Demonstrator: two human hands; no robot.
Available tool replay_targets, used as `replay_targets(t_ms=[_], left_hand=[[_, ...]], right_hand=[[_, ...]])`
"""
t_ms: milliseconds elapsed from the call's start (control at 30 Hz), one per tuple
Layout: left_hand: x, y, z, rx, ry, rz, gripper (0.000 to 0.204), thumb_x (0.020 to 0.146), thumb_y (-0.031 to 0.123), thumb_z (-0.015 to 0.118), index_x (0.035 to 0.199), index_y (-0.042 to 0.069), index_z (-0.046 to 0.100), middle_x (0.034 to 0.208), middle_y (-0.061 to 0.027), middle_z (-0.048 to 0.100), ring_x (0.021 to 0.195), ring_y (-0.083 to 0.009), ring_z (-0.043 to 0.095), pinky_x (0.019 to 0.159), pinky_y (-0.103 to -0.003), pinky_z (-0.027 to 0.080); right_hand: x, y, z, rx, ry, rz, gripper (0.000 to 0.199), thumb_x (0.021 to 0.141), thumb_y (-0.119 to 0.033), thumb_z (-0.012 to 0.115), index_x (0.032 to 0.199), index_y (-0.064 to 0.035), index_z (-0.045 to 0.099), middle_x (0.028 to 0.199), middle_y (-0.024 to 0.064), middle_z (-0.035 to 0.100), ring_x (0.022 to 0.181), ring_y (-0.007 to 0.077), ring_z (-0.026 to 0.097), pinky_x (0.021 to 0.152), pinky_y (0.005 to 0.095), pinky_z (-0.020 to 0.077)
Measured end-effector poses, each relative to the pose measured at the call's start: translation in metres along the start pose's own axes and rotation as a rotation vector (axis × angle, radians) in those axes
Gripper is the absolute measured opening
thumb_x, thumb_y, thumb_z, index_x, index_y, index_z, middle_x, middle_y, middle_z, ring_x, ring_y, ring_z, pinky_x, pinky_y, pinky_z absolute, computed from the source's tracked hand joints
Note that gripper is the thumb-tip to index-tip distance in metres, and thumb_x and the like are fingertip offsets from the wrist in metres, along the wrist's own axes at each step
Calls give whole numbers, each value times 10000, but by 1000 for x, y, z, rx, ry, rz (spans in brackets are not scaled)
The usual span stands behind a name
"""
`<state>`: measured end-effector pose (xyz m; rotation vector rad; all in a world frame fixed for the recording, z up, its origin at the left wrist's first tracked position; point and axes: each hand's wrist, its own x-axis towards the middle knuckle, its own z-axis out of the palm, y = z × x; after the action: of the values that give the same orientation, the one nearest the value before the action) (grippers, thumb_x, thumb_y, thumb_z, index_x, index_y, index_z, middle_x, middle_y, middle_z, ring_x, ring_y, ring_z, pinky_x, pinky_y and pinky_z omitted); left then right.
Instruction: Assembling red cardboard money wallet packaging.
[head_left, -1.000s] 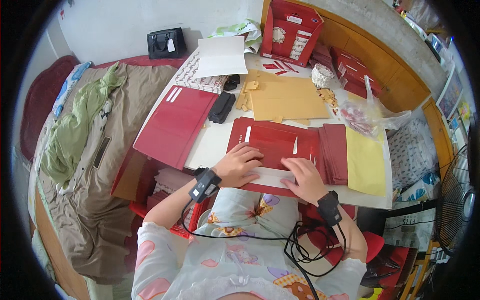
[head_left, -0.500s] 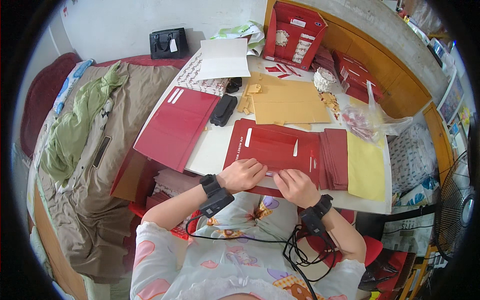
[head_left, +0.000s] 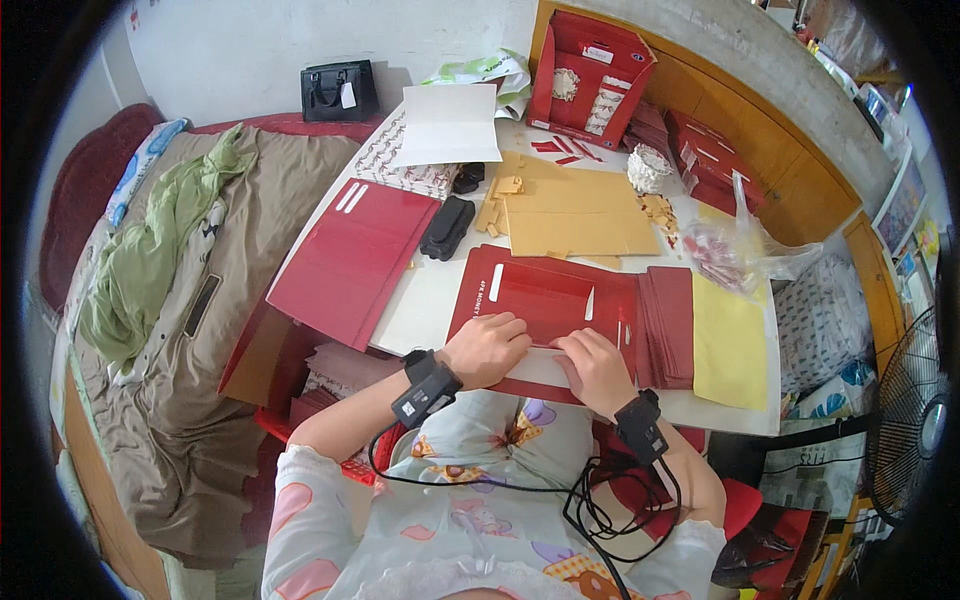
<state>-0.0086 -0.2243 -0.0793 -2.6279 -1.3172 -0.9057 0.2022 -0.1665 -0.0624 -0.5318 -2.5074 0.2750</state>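
A red printed cardboard sheet (head_left: 550, 292) with a large window-like panel and narrow slots lies at the front of the white table. My left hand (head_left: 488, 350) has its fingers curled over the sheet's near edge, left of the middle. Close by on the right, my right hand (head_left: 595, 368) grips the same edge, thumb below and fingers on top. Between the two hands a pale strip shows along the folded edge. Part of the sheet's near side is hidden beneath my fingers. Both wrists carry black strapped devices.
Right of the sheet are stacked dark red card pieces (head_left: 668, 325) and a yellow sheet (head_left: 735, 345). Beyond it lie tan cardboard (head_left: 585, 215) and a black case (head_left: 448, 228). A glossy red sheet (head_left: 350, 255) overhangs the left edge; a red display box (head_left: 588, 85) stands behind.
My right hand has opened out slightly and sits a little lower. More of the pale strip shows between the hands. My left hand has barely moved.
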Motion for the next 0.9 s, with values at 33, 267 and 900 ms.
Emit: replay_targets(t_ms=[33, 267, 900], left_hand=[[1, -1, -2, -59, -20, -43, 140, 754, 77, 631, 864, 35, 556, 798, -86, 546, 747, -275, 570, 660, -370, 487], [18, -13, -14, -269, -336, -379, 217, 797, 104, 632, 976, 47, 524, 878, -150, 628, 826, -348, 608, 727, -420, 490], [11, -28, -2, 263, -210, -222, 519, 784, 483, 633, 1040, 44, 528, 910, -107, 549, 855, -270, 531, 748, -378, 391]], right_hand=[[1, 0, 0, 55, -15, 42, 193, 757, -24, 640, 935, -9, 565, 807, 129, 577, 783, 309, 571, 689, 401, 484], [9, 13, -1, 323, -96, 281, 275, 789, -41, 652, 1030, -27, 521, 869, 167, 635, 814, 352, 621, 713, 403, 500], [19, 13, 26, -56, -76, 242, 564, 762, -337, 699, 1216, -71, 499, 1047, 138, 475, 943, 322, 471, 800, 428, 389]])
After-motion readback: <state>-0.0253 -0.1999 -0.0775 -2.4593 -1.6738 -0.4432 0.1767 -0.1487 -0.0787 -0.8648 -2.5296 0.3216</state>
